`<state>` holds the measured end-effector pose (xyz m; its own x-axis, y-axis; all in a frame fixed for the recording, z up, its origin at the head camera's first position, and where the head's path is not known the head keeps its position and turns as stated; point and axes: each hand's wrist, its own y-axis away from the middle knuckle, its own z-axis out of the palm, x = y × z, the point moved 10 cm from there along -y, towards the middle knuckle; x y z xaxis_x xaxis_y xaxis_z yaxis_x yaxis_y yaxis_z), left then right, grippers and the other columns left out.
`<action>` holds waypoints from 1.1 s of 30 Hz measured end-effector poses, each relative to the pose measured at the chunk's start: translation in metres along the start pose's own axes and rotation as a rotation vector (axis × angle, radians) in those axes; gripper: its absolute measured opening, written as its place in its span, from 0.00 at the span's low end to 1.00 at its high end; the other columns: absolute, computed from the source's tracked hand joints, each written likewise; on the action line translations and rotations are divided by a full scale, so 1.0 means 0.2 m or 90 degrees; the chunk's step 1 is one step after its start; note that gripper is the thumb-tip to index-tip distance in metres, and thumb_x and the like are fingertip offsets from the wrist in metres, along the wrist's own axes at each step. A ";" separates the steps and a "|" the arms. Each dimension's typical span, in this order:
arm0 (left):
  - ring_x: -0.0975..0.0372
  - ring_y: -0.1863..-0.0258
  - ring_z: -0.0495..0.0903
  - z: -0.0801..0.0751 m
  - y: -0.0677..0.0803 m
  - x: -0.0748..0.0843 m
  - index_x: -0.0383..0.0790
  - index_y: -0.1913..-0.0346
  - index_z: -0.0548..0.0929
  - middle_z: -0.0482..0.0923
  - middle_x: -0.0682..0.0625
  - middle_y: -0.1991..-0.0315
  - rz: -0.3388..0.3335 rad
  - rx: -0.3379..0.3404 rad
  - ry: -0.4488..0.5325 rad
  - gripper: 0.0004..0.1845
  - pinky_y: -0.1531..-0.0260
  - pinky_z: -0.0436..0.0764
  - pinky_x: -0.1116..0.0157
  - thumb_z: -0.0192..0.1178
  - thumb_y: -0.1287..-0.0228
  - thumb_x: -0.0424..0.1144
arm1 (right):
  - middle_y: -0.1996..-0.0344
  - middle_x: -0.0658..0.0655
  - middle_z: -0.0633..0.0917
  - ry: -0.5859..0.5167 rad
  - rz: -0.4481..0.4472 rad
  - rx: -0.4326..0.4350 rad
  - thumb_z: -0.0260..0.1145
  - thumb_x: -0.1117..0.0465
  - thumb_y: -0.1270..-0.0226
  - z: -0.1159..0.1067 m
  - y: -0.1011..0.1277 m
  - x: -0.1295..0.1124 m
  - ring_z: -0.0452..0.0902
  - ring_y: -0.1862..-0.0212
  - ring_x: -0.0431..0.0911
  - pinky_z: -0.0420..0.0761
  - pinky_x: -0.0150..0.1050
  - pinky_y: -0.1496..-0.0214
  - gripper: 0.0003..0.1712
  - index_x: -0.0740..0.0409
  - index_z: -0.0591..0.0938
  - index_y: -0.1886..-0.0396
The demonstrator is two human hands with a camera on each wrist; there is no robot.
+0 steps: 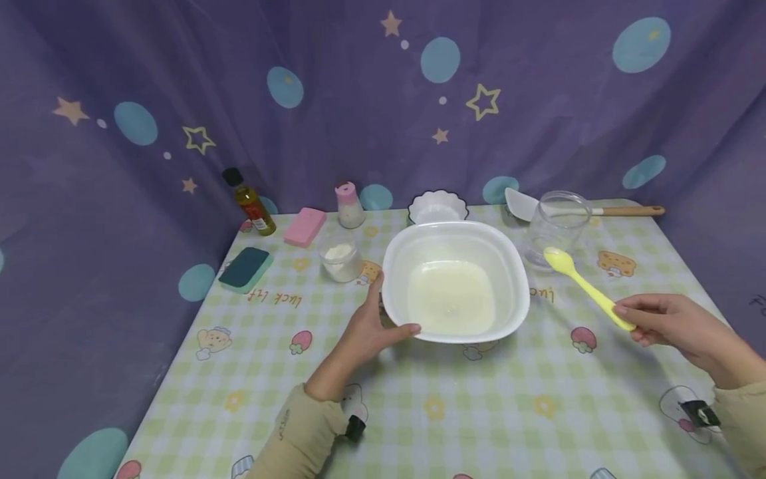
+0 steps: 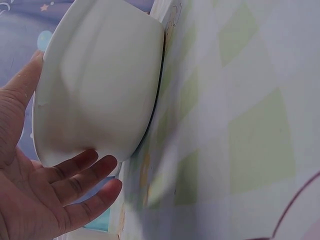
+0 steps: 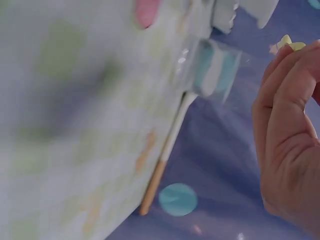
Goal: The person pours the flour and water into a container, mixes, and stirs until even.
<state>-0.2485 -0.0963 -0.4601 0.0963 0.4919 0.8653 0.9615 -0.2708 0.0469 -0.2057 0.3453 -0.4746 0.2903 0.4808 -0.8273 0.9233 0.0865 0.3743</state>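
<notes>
A white basin (image 1: 395, 293) with pale, milky liquid inside stands at the middle of the table. My left hand (image 1: 374, 326) holds its near left corner, the thumb along the rim and the fingers against the outer wall. The left wrist view shows the basin's side (image 2: 105, 80) with several fingertips at it. To the right, my right hand (image 1: 676, 326) pinches the handle end of a yellow spoon (image 1: 589, 287) above the tablecloth. The spoon's bowl end overlaps a clear jar in the head view. Only a bit of yellow shows past the fingers in the right wrist view.
Behind the basin is a scalloped dish (image 1: 437, 205). A clear jar (image 1: 562, 226) and a spatula (image 1: 628, 211) lie at the back right. Leftward stand a cup of white powder (image 1: 340, 256), a pink-topped shaker (image 1: 349, 206), pink sponge (image 1: 305, 227), green sponge (image 1: 245, 269) and bottle (image 1: 253, 206).
</notes>
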 end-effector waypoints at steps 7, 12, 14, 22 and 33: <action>0.57 0.28 0.56 -0.01 0.00 0.00 0.49 0.21 0.38 0.52 0.49 0.24 0.001 0.003 -0.002 0.67 0.32 0.58 0.49 0.76 0.54 0.57 | 0.68 0.52 0.81 -0.021 0.032 -0.028 0.60 0.53 0.26 0.02 -0.03 0.15 0.79 0.70 0.43 0.82 0.38 0.67 0.22 0.69 0.79 0.47; 0.59 0.28 0.57 -0.01 0.00 0.00 0.52 0.21 0.38 0.53 0.50 0.24 0.002 0.003 0.006 0.66 0.32 0.57 0.50 0.76 0.54 0.56 | 0.70 0.53 0.80 -0.020 0.039 -0.052 0.60 0.55 0.26 0.08 -0.06 0.20 0.78 0.73 0.41 0.82 0.37 0.69 0.25 0.76 0.77 0.46; 0.59 0.28 0.58 -0.01 0.00 -0.01 0.53 0.21 0.38 0.53 0.50 0.24 0.004 0.003 0.008 0.66 0.32 0.58 0.50 0.76 0.54 0.56 | 0.71 0.53 0.80 -0.019 0.048 -0.056 0.60 0.56 0.26 0.10 -0.07 0.21 0.78 0.73 0.41 0.81 0.37 0.70 0.26 0.78 0.76 0.45; 0.57 0.31 0.63 -0.01 0.01 -0.02 0.56 0.21 0.37 0.56 0.48 0.25 -0.002 0.002 0.004 0.66 0.33 0.60 0.49 0.76 0.54 0.57 | 0.74 0.52 0.83 -0.005 0.089 -0.045 0.64 0.62 0.31 0.14 -0.09 0.24 0.80 0.74 0.43 0.83 0.38 0.69 0.21 0.78 0.75 0.50; 0.54 0.44 0.75 -0.07 0.00 -0.01 0.51 0.22 0.48 0.72 0.46 0.38 0.027 0.003 0.009 0.53 0.45 0.74 0.49 0.71 0.43 0.50 | 0.75 0.57 0.83 0.327 -0.041 0.078 0.63 0.49 0.30 0.09 -0.08 -0.01 0.78 0.73 0.51 0.75 0.44 0.73 0.20 0.65 0.82 0.62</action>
<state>-0.2516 -0.1092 -0.4559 0.1330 0.4690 0.8731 0.9580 -0.2868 0.0081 -0.2157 0.3275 -0.4865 0.0992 0.8459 -0.5241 0.9667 0.0429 0.2523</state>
